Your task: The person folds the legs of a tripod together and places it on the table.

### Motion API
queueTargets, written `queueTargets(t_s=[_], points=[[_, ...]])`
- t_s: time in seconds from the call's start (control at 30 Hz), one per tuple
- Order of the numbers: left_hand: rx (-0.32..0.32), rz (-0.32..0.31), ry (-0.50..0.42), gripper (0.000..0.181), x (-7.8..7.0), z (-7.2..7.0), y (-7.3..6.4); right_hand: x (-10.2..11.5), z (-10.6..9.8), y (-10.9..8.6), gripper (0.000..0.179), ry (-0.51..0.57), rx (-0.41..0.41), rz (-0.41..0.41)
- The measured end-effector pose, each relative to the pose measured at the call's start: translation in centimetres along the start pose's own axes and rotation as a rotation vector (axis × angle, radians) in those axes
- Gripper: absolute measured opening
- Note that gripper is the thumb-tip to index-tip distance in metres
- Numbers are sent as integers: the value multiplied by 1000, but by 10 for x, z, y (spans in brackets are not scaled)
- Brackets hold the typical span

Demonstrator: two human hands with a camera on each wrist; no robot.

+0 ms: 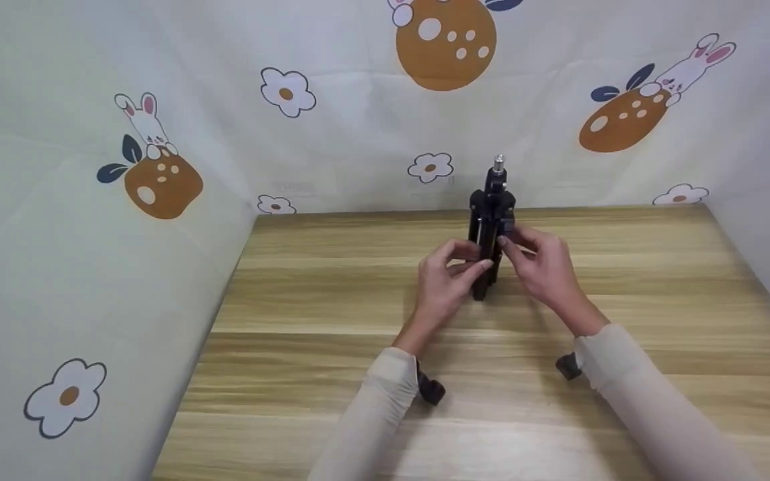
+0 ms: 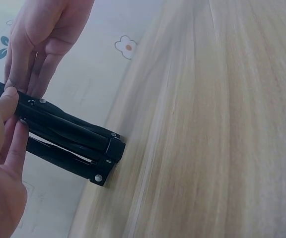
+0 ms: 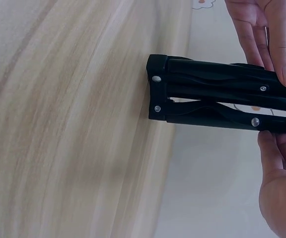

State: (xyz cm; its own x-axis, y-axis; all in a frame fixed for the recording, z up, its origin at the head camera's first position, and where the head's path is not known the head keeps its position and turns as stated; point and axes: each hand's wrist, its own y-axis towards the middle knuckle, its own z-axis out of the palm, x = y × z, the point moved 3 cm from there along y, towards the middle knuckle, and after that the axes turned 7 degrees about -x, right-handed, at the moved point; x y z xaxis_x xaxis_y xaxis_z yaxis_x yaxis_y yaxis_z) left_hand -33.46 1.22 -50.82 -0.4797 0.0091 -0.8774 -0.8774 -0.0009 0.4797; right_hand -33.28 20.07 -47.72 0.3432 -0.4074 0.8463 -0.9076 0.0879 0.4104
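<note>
A black folded tripod [image 1: 487, 220] stands upright near the back of the table, a silver screw [image 1: 499, 162] at its top. My left hand [image 1: 445, 277] pinches the legs from the left, thumb in front. From the right, my right hand [image 1: 544, 264] grips it slightly higher, thumb against its side. In the left wrist view the legs [image 2: 68, 126] lie folded together, joined by a black end piece [image 2: 114, 148] close to the wooden surface. Riveted braces [image 3: 202, 106] show between the legs in the right wrist view. Some fingertips are hidden behind the tripod.
The wood-grain table [image 1: 305, 374] ends at a pale cloth backdrop [image 1: 358, 133] printed with rabbits, orange fruit and flowers, close behind the tripod. More cloth hangs along the left and right sides. Black wrist-worn devices [image 1: 430, 391] jut from under both sleeves.
</note>
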Motion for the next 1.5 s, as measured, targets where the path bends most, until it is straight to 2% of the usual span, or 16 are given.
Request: queueTargets(t_s=[0.17, 0.4, 0.63, 0.8, 0.93, 1.13, 1.3, 1.4, 1.5], points=[[7, -6, -2, 25, 0, -1, 0, -1, 0, -1, 25, 17, -3, 2], [12, -15, -8, 25, 1, -3, 1, -3, 0, -1, 26, 52, 15, -37], [37, -39, -22, 26, -1, -4, 3, -25, -3, -1, 32, -10, 172, 9], [15, -73, -64, 32, -7, -9, 9, -41, -1, -8, 39, -83, 287, 56], [-31, -49, -84, 39, -23, -14, 23, -48, 3, -12, 38, -107, 362, 68], [-87, 111, -70, 45, -64, -24, 56, -53, 12, -17, 36, -83, 423, 50], [-17, 193, -80, 43, -93, -20, 75, -55, 14, -17, 34, -103, 403, 40], [31, 206, -70, 45, -102, -14, 80, -55, 15, -16, 33, -111, 402, 37], [70, 201, -53, 50, -105, -9, 82, -55, 16, -16, 29, -111, 402, 27]])
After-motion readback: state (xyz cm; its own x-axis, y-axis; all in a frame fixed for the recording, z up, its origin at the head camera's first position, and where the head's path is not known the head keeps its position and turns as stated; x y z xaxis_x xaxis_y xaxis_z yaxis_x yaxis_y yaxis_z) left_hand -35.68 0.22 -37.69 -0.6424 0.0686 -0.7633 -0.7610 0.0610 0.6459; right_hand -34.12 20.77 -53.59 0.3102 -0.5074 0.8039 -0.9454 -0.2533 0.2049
